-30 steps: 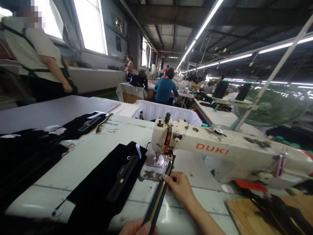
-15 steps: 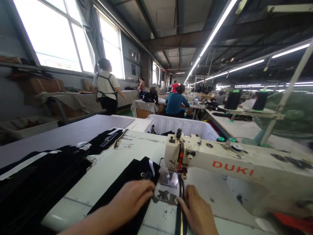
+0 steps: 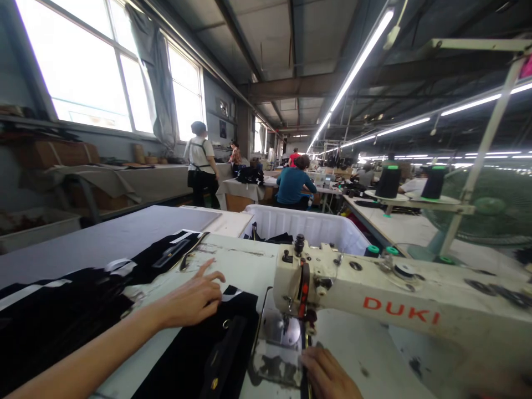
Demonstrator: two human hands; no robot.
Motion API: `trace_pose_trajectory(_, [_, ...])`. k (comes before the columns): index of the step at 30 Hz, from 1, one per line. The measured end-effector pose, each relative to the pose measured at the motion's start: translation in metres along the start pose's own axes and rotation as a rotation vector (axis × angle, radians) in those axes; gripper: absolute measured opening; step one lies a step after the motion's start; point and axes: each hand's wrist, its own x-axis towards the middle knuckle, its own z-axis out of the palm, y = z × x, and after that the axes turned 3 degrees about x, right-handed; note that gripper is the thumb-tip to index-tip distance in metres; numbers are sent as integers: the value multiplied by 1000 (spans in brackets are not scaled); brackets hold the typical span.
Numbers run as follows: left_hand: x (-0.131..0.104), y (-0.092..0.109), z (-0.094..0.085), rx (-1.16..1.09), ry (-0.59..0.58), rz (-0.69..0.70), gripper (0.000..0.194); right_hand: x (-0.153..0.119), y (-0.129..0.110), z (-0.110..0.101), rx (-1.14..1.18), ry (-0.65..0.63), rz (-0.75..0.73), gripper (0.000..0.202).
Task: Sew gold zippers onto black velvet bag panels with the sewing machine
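My left hand [image 3: 198,298] is open over the upper left edge of a black fabric panel [image 3: 187,354], its index finger stretched forward. The panel lies on the machine bed and bears a white strip, a metal ring and a dark zippered piece [image 3: 220,360]. My right hand [image 3: 330,372] is low in front of the needle of a cream sewing machine [image 3: 344,288], fingers together on a black zipper strip [image 3: 306,382] with gold teeth. That strip runs up to the presser foot; part of it is hidden under the fingers.
Black fabric pieces [image 3: 75,310] with white strips are piled at left. A white plastic bin [image 3: 307,221] holding dark cloth stands behind the machine. Thread cones [image 3: 388,182] and a fan [image 3: 490,205] are at right. Several people work or walk farther back.
My left hand has moved left and forward, its fingers now spread. The black panel has shifted toward me and left. My right hand sits lower in view. The walking person is farther right.
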Motion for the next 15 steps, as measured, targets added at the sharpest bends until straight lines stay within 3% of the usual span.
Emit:
trace_pose_trajectory(3, [-6, 9, -3, 12, -26, 52, 18, 3, 2, -13, 29, -71, -29, 50])
trace_pose_trajectory(5, [-7, 14, 9, 2, -108, 182, 46, 6, 2, -19, 44, -113, -47, 49])
trace_pose_trajectory(7, [-5, 17, 28, -6, -147, 226, 61, 11, -1, -22, 14, -104, -63, 48])
trace_pose_trajectory(12, [2, 35, 85, -53, -29, -64, 58, 28, -27, -26, -38, -66, 94, 48])
trace_pose_trajectory(15, [-2, 59, 102, -131, -4, -153, 65, 38, -44, -35, 18, -131, 172, 45])
